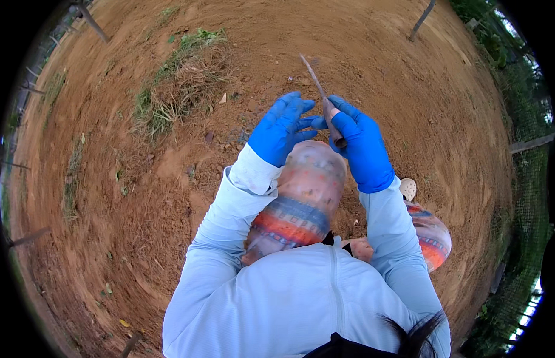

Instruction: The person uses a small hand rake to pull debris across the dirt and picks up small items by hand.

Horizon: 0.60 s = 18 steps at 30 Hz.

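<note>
My right hand (pixel 363 140), in a blue glove, is closed around the brown tapered handle of a slim, long-bladed hand tool (pixel 318 85). The tool's thin, dull blade points up and slightly left, away from me. A bit of bare fingertip shows beside the handle. Just to the left, my left hand (pixel 281 128), also blue-gloved, is open with its fingers spread toward the tool. I see nothing held in it. Both hands are raised over my knee, which is covered in patterned orange and blue cloth (pixel 301 203).
Bare brown soil (pixel 408 95) surrounds me. A heap of cut grass (pixel 185 83) lies ahead to the left. Wooden posts (pixel 93 22) stand along the edges, and dark green netting (pixel 531 179) runs down the right. A pale clog (pixel 408 189) shows by my right forearm.
</note>
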Tool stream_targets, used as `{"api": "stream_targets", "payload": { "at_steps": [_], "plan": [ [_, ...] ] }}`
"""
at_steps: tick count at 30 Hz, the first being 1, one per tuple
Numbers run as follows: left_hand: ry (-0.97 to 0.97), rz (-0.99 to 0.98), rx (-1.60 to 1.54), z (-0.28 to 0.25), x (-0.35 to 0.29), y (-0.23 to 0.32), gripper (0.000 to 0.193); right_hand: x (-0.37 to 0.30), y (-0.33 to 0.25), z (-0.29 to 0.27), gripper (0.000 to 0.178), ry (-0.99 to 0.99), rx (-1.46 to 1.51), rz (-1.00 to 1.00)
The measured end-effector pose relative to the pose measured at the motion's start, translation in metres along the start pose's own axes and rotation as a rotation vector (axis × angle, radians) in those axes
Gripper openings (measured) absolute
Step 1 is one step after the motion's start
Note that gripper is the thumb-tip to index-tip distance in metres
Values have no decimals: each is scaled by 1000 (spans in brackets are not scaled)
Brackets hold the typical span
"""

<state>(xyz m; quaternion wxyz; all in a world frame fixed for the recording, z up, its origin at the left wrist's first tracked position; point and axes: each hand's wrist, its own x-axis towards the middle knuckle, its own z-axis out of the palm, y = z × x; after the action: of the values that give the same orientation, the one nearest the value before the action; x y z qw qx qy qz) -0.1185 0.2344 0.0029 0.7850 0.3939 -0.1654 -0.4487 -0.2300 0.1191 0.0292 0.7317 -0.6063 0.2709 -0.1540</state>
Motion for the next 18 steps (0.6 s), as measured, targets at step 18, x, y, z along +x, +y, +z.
{"api": "stream_targets", "payload": {
  "at_steps": [18],
  "plan": [
    [568, -561, 889, -302, -40, -213, 24, -19, -17, -118, 43, -96, -847, -106]
  ]
}}
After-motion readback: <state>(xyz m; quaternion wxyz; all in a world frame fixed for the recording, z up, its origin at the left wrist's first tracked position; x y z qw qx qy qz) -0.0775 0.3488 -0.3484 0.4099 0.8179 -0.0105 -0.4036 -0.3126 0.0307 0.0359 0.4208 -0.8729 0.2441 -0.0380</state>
